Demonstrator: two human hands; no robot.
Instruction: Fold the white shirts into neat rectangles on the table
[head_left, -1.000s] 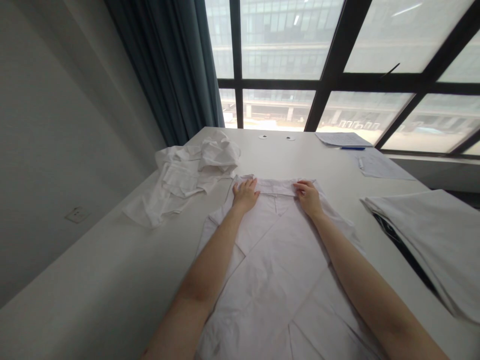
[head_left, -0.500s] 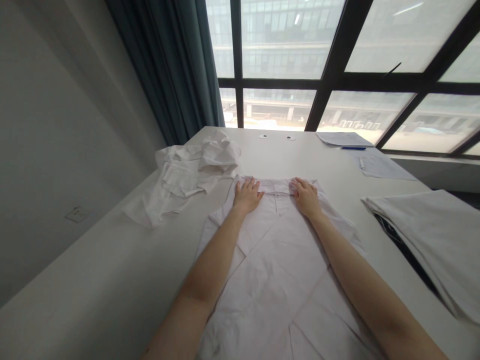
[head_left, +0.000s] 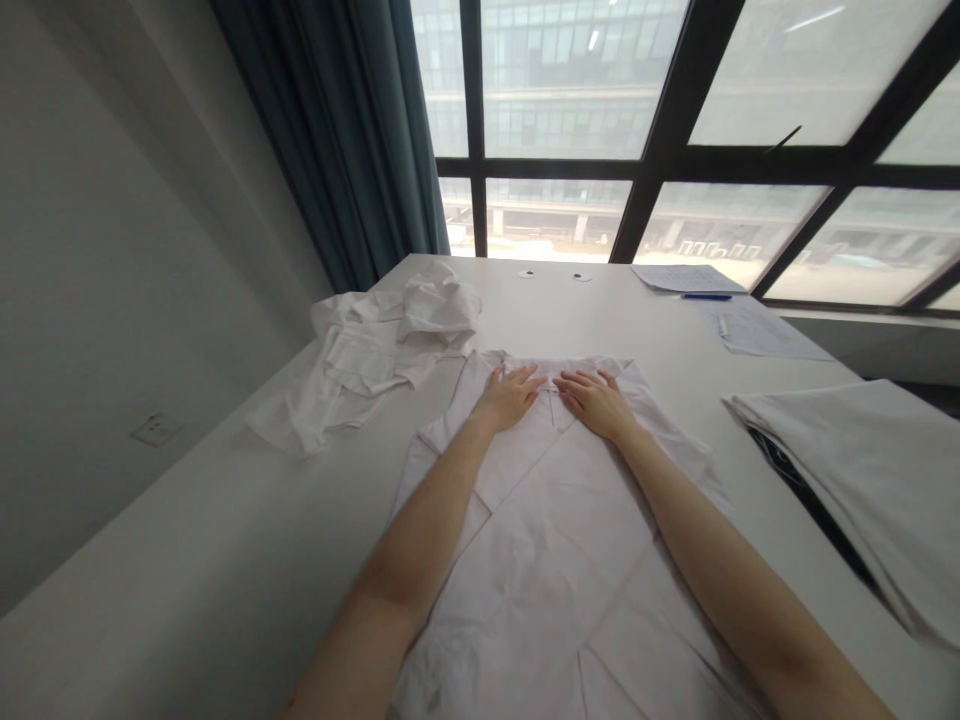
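A white garment (head_left: 540,520) lies spread on the white table, its far edge a straight band with a short seam below the middle. My left hand (head_left: 510,397) rests flat on the left part of that band, fingers apart. On the right part lies my right hand (head_left: 596,402), palm down with its fingers stretched toward the middle. A narrow gap separates the fingertips of both hands. Neither hand grips the cloth.
Crumpled white cloth (head_left: 367,350) lies at the left on the table (head_left: 247,520). Folded white fabric (head_left: 870,480) with something black beneath is at the right. Papers (head_left: 690,279), a blue pen (head_left: 706,297) and two small white pieces are at the back, before the windows.
Both hands have slid inward along the band toward each other, leaving its outer corners uncovered. The garment has stayed in place.
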